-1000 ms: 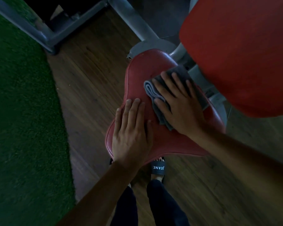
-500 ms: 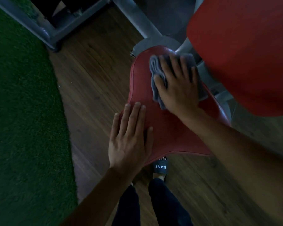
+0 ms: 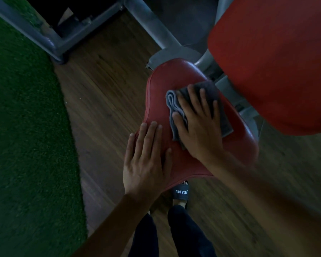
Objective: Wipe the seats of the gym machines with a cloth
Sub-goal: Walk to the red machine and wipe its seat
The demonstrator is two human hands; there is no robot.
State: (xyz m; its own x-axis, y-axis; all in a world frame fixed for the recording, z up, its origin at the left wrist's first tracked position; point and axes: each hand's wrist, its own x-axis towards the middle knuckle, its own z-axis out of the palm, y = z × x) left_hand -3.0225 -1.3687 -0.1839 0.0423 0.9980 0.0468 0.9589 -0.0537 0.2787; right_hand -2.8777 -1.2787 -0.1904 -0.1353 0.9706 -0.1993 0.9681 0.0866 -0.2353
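A red padded seat [image 3: 167,80] of a gym machine fills the middle of the view. On its right half lies a folded grey cloth [image 3: 174,104], and my right hand [image 3: 198,125] presses flat on it with straight, spread fingers. My left hand [image 3: 146,160] rests flat on the seat's near left edge, fingers straight and together, holding nothing. A red back pad [image 3: 274,58] rises at the upper right, above the seat.
Grey metal frame tubes [image 3: 150,25] run behind the seat, and another frame corner [image 3: 54,47] sits at the upper left. Green artificial turf [image 3: 22,136] covers the left side beside the wooden floor [image 3: 104,89]. My legs and a black sandal [image 3: 180,191] stand below the seat.
My right hand has drawn the cloth back from the seat's far tip toward the middle of the seat. The left hand has stayed in place on the near edge.
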